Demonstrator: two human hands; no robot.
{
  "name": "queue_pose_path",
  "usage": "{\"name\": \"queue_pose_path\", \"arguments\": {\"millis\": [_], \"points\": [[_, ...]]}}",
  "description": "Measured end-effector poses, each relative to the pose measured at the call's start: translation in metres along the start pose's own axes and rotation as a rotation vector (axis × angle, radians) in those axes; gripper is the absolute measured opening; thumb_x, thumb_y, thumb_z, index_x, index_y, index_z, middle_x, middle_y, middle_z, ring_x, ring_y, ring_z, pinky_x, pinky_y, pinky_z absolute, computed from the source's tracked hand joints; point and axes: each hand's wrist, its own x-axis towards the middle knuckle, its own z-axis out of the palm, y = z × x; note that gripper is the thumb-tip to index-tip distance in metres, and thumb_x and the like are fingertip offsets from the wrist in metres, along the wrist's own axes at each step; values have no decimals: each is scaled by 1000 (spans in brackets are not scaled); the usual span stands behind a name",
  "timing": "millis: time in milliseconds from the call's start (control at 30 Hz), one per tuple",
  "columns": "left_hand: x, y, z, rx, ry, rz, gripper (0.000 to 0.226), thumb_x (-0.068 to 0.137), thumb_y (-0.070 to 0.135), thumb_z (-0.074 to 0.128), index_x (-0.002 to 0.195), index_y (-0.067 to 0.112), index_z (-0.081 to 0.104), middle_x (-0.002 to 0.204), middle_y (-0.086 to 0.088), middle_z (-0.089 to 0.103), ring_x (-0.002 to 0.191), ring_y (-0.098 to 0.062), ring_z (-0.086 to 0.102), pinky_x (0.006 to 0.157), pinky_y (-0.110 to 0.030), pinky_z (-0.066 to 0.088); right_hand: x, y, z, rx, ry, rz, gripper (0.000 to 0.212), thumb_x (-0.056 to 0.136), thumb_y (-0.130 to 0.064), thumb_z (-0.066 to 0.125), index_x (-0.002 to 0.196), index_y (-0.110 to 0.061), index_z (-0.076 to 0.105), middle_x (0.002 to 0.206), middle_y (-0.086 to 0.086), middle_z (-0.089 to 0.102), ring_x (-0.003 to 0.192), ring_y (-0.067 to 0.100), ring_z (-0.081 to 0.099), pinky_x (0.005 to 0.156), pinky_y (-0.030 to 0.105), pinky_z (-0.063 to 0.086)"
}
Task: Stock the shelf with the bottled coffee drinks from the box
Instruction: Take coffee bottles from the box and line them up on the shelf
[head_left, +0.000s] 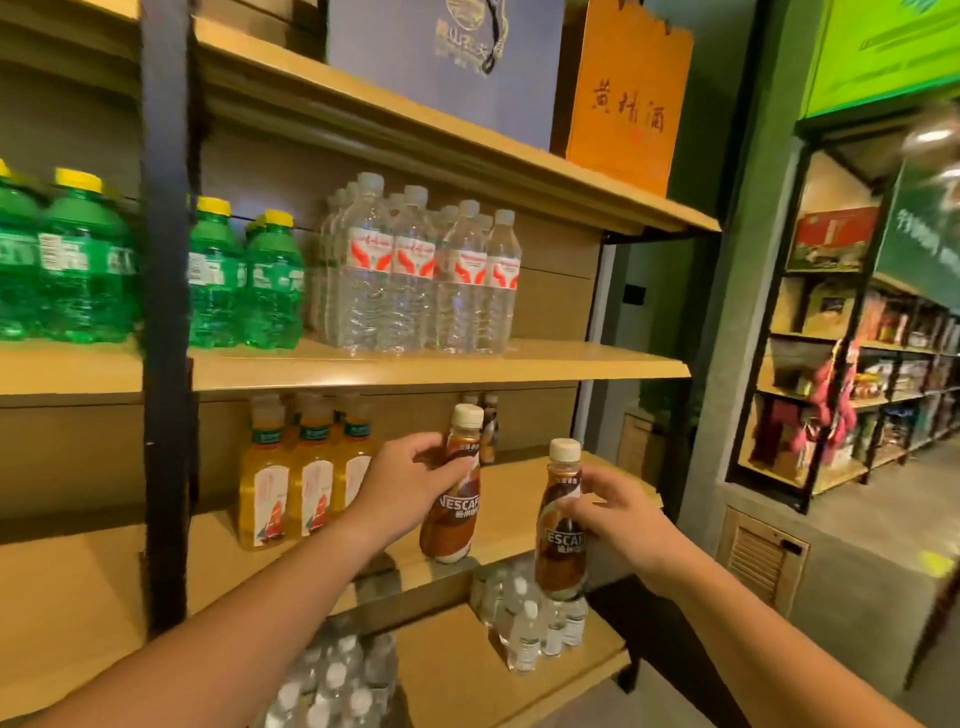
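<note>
My left hand (410, 478) grips a brown coffee bottle (453, 512) with a cream cap, tilted, its base at the front of the wooden shelf (514, 499). My right hand (618, 514) grips a second coffee bottle (561, 551) upright, in front of the shelf's edge and slightly lower. Two more coffee bottles (488, 426) stand at the back of that same shelf. The box is not in view.
Yellow tea bottles (306, 483) stand left of the coffee on the same shelf. Above are clear water bottles (426, 280) and green soda bottles (244, 280). Small water bottles (530, 623) sit on the shelf below. An aisle with more shelving (857, 374) opens to the right.
</note>
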Motion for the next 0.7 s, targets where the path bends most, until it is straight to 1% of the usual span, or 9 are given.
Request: {"name": "queue_pose_path", "arguments": {"millis": [67,167,233,300,433,500,600,633,700], "points": [[32,-12,28,5,7,-29,12,90,25,74,101,25,74,94,11,74,83,4,68,63,-10,48,35,23,-21,0,3,0,24,95,-27,65,114,-40,58,120,-6,65,112,14,62,95,36,54],[77,-35,67,-15,4,-103,23,89,27,75,111,26,71,103,11,73,98,-7,67,78,-24,54,88,59,-50,1,-20,-13,21,96,-26,65,109,-40,59,119,-6,65,111,13,62,96,36,52],[105,-52,93,-19,24,-140,30,88,29,76,117,25,70,106,9,74,102,-10,69,88,-34,57,127,87,-67,0,-38,-32,19,96,-24,65,108,-38,61,117,-6,66,111,13,62,97,38,51],[130,-67,118,0,77,-168,31,87,30,76,117,25,70,106,7,75,101,-11,70,90,-37,58,168,118,-83,14,-58,-42,20,94,-26,66,112,-36,63,116,-7,67,111,14,63,99,42,51],[177,-99,168,19,168,-234,26,88,30,76,113,29,72,100,12,76,98,-8,71,81,-27,56,252,178,-111,70,-171,-34,23,92,-28,68,114,-35,65,115,-6,68,111,16,65,99,46,53],[202,-114,190,34,211,-284,25,86,31,78,111,28,72,99,12,77,97,-8,71,78,-24,56,291,202,-118,92,-235,-41,22,93,-23,67,114,-30,64,114,-2,68,108,15,65,94,37,55],[238,-133,219,45,300,-375,20,86,30,78,102,18,73,91,5,78,91,-14,74,78,-27,57,344,230,-122,77,-268,-40,14,95,-20,67,106,-28,62,109,-1,70,98,9,66,77,21,52],[248,-137,228,36,334,-407,21,86,30,78,98,14,74,86,3,79,86,-15,75,73,-24,56,360,238,-121,68,-271,-27,10,95,-21,67,102,-27,62,106,-2,72,95,9,67,74,21,52],[270,-151,242,57,382,-496,27,87,32,77,98,8,74,79,4,75,75,-9,71,56,-10,48,386,251,-117,62,-298,-10,3,95,-22,66,93,-23,67,95,-1,75,89,12,70,73,23,54]]}}
